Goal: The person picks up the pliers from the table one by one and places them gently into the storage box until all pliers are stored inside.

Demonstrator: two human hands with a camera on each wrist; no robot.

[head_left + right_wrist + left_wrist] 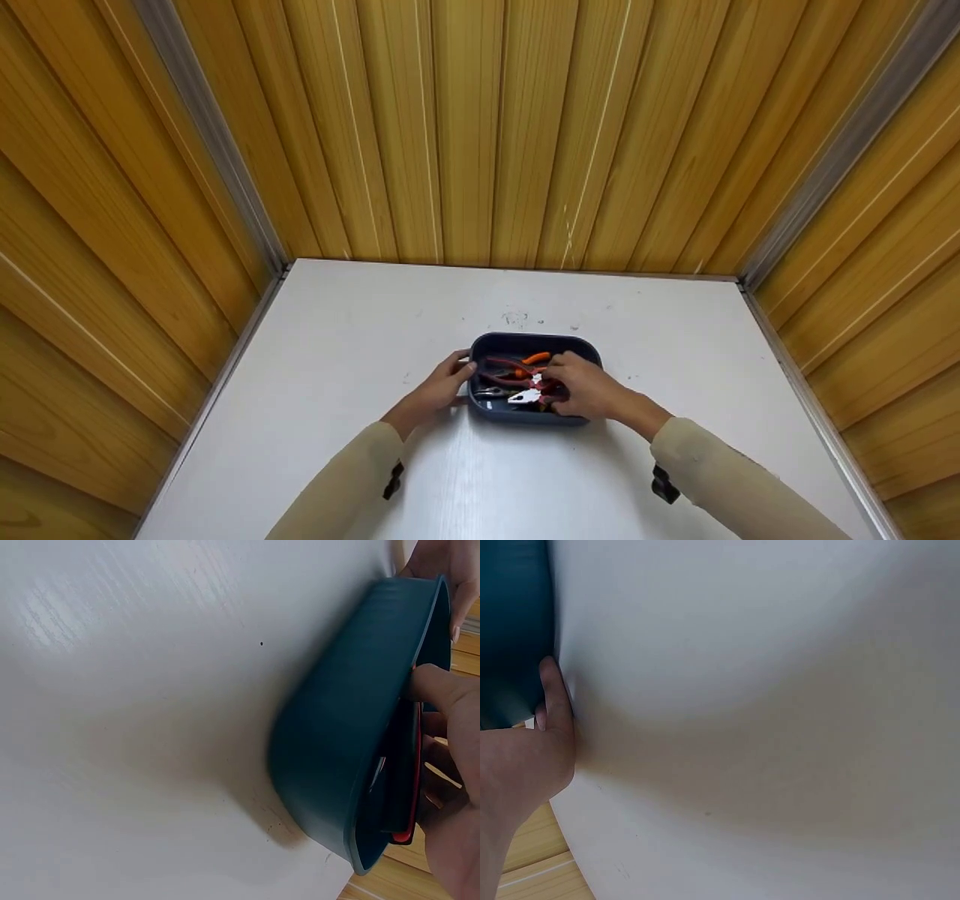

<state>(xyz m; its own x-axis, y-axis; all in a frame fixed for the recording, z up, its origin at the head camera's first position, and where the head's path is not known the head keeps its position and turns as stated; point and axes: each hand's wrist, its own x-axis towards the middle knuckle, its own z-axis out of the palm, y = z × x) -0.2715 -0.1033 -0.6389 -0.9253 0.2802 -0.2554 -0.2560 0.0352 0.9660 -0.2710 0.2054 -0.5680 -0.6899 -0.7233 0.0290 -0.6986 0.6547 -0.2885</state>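
Note:
A dark blue box (529, 417) with rounded corners holds several hand tools. My left hand (441, 390) grips its left end, the thumb over the rim and the other fingers outside the wall. Inside the box, my right hand (589, 384) holds a pair of pliers (525, 396) by the red-and-black handles (413, 787), silver jaws pointing left. Beside these lie another tool with red handles (506, 381) and one with orange handles (537, 358). A small metal tool (491, 392) lies near the left wall. The right fingers partly hide the handles.
The box stands on a white table (360, 330) with dark scuff marks (515, 319) behind it. Wood-patterned panels (465, 135) close off the back and both sides, with grey metal posts (225, 150) at the corners.

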